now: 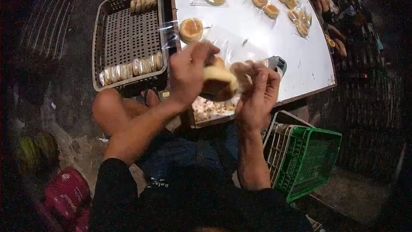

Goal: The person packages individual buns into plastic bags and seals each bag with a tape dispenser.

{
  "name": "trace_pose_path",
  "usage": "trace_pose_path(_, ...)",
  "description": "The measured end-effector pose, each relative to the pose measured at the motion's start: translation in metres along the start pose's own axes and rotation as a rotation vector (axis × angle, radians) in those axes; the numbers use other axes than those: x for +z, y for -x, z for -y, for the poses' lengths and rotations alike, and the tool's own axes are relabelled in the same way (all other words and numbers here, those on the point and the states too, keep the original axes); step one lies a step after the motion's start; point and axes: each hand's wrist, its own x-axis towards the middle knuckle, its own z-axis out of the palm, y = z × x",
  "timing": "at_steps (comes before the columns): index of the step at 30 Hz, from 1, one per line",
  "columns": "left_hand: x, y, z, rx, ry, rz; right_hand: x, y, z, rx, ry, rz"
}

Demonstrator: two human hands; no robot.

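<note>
Over the near edge of the white table, my left hand is closed around a round, flat bun, blurred by motion. Close beside the bun, my right hand has its fingers pinched on a clear plastic bag. Behind my left hand lies another golden-brown bun in clear plastic. Loose clear bags lie on the table just beyond my hands. A small grey device sits right past my right fingertips.
Several wrapped buns lie across the table's far side. At left stands a brown crate with rows of wrapped buns along its ends. A green crate is on the floor at right. Crumbs cover the table's near corner.
</note>
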Motion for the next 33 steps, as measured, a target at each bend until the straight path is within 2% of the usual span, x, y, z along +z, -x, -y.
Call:
trace_pose_path(1,0.004,-0.005,0.008,-0.115,0.215,-0.051,0.001,0.001,0.008,0.062,-0.037,-0.001)
trace_pose_path(3,0.003,-0.002,0.012,-0.030,0.104,-0.059,0.003,0.000,0.012,0.158,-0.073,0.046)
trace_pose_path(4,0.003,-0.002,0.015,0.019,0.048,-0.063,0.004,-0.001,0.017,0.137,-0.103,0.083)
trace_pose_path(6,0.006,0.005,0.027,-0.047,0.133,0.012,0.005,0.003,0.030,0.108,-0.164,0.143)
trace_pose_path(7,0.008,0.005,0.029,-0.067,0.118,0.055,0.000,0.002,0.033,0.171,-0.221,0.166)
trace_pose_path(8,0.012,0.005,0.032,-0.087,0.105,0.102,0.000,0.003,0.030,0.107,-0.162,0.189)
trace_pose_path(10,0.018,0.009,0.033,-0.238,0.254,0.067,-0.003,0.005,0.020,-0.017,-0.035,0.231)
trace_pose_path(11,0.016,0.006,0.019,-0.320,0.313,0.030,-0.012,0.008,0.013,-0.189,0.112,0.316)
trace_pose_path(12,0.012,0.004,0.009,-0.404,0.368,-0.005,-0.016,0.013,0.009,-0.169,0.221,0.349)
trace_pose_path(13,0.000,-0.004,0.011,-0.544,0.634,0.078,-0.019,0.021,0.004,-0.142,0.331,0.381)
trace_pose_path(14,0.002,-0.010,0.012,-0.533,0.707,0.001,-0.022,0.028,-0.001,-0.117,0.443,0.418)
trace_pose_path(15,0.004,-0.013,0.014,-0.529,0.780,-0.077,-0.027,0.033,-0.010,0.037,0.405,0.334)
trace_pose_path(16,0.004,-0.015,0.016,-0.514,0.850,-0.156,-0.022,0.030,-0.011,-0.028,0.441,0.296)
trace_pose_path(18,0.008,-0.004,0.024,-0.285,0.521,-0.016,-0.001,0.023,0.008,0.112,0.119,0.065)
trace_pose_path(20,0.016,0.005,0.027,-0.042,0.195,0.139,-0.001,0.023,0.001,0.086,0.083,0.051)
trace_pose_path(21,0.017,0.020,0.022,-0.062,0.176,0.244,-0.004,0.024,-0.002,0.077,0.070,0.041)
trace_pose_path(22,0.022,0.030,0.025,0.116,-0.123,0.230,-0.006,0.024,-0.003,0.066,0.072,0.005)
trace_pose_path(24,0.026,0.035,0.037,0.208,-0.185,0.178,-0.012,0.027,-0.005,0.059,0.079,-0.052)
trace_pose_path(25,0.024,0.030,0.046,0.129,-0.129,0.127,-0.015,0.028,0.003,0.075,0.141,-0.098)
trace_pose_path(26,0.022,0.011,0.060,0.058,-0.077,0.068,-0.029,0.032,0.005,0.177,0.197,-0.032)
trace_pose_path(27,0.021,-0.014,0.089,0.110,0.004,-0.052,-0.042,0.039,-0.008,0.044,0.401,0.114)
trace_pose_path(28,0.013,-0.035,0.106,0.109,0.006,-0.040,-0.052,0.050,-0.020,-0.090,0.602,0.260)
trace_pose_path(29,0.005,-0.056,0.123,0.108,0.008,-0.028,-0.058,0.062,-0.018,0.102,0.767,0.478)
trace_pose_path(30,-0.010,-0.059,0.120,0.036,-0.061,0.109,-0.069,0.076,-0.036,-0.100,1.102,0.648)
trace_pose_path(32,-0.019,-0.041,0.100,-0.007,0.002,0.197,-0.073,0.102,-0.052,-0.100,1.437,0.743)
trace_pose_path(33,-0.019,-0.046,0.095,0.015,0.037,0.235,-0.078,0.102,-0.063,-0.142,1.399,0.722)
